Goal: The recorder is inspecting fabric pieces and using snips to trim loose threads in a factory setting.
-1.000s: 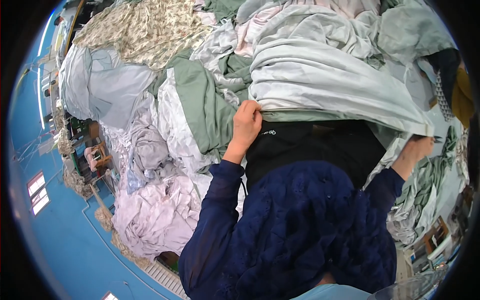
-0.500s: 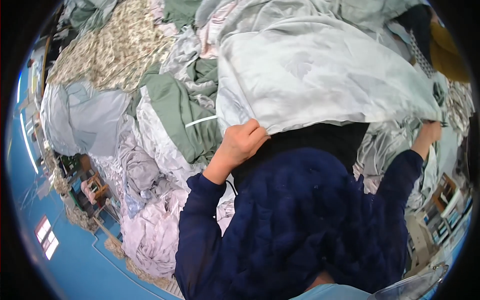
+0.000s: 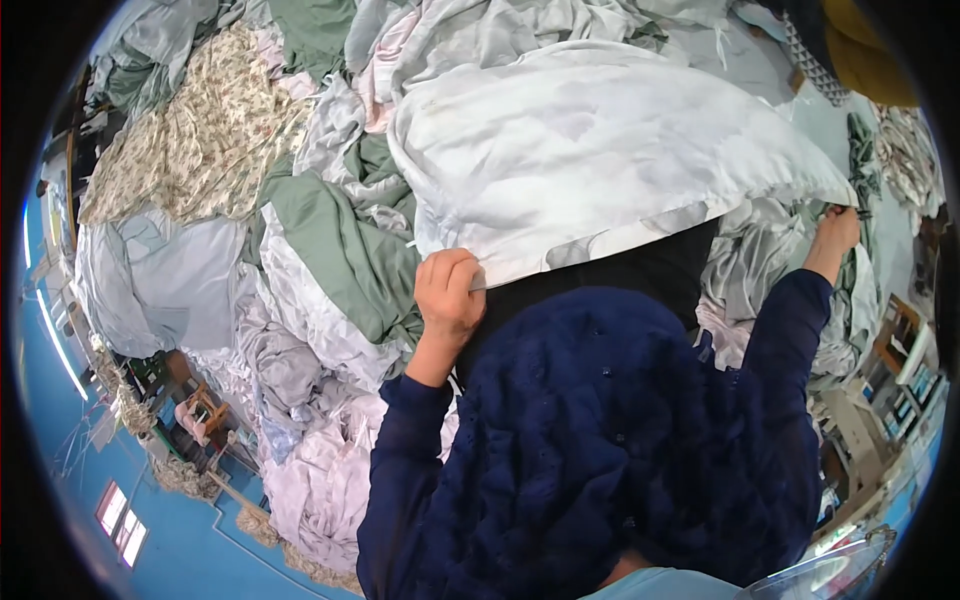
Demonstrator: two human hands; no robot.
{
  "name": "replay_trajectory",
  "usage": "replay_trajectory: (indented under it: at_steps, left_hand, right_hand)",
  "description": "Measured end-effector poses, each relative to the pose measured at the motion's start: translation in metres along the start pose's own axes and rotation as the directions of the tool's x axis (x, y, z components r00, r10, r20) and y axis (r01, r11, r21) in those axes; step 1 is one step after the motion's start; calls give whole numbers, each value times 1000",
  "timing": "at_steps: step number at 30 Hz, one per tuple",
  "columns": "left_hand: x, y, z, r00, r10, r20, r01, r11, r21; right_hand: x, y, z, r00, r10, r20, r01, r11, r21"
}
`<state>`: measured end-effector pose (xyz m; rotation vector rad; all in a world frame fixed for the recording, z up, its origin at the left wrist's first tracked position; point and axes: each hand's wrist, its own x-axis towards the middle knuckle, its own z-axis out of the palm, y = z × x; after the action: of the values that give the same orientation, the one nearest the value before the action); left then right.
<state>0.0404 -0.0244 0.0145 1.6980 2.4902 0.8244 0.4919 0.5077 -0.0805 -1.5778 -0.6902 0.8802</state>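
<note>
Two hands stretch a pale sheet: the left hand has fingers closed on its near edge, the right hand pinches the corner at three o'clock. Since a second ago it has risen and spread wide over the heap of laundry.

So the main thing here is a big pale grey-white sheet, kinda like a duvet cover, spread wide and held taut along its near hem. It's wrinkled with soft folds, and a slightly darker band runs along that hem. The left hand has its fingers curled over the hem at the left corner, and the right hand pinches the far right corner. The sheet drapes over the heap of other laundry, with its near edge stretched straight between both hands.
</note>
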Motion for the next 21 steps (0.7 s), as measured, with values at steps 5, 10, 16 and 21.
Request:
replay_trajectory:
  at_steps: [5, 10, 16, 21]
  left_hand:
    - [4, -10, 11, 978, 41, -207, -62, 993, -99]
    - [4, -18, 6, 971, -17, -237, -19, 989, -147]
    - [13, -31, 5, 963, -30, -266, -3, 992, -124]
    - [33, -75, -40, 625, -731, 273, 667, 319, -673]
  right_hand:
    - [33, -10, -32, 1000, -7, -8, 8, 998, 59]
    - [16, -12, -34, 999, -33, 9, 33, 999, 33]
    - [70, -19, -67, 996, -62, 58, 65, 997, -52]
    - [51, -26, -23, 966, -7, 260, 41, 992, -122]
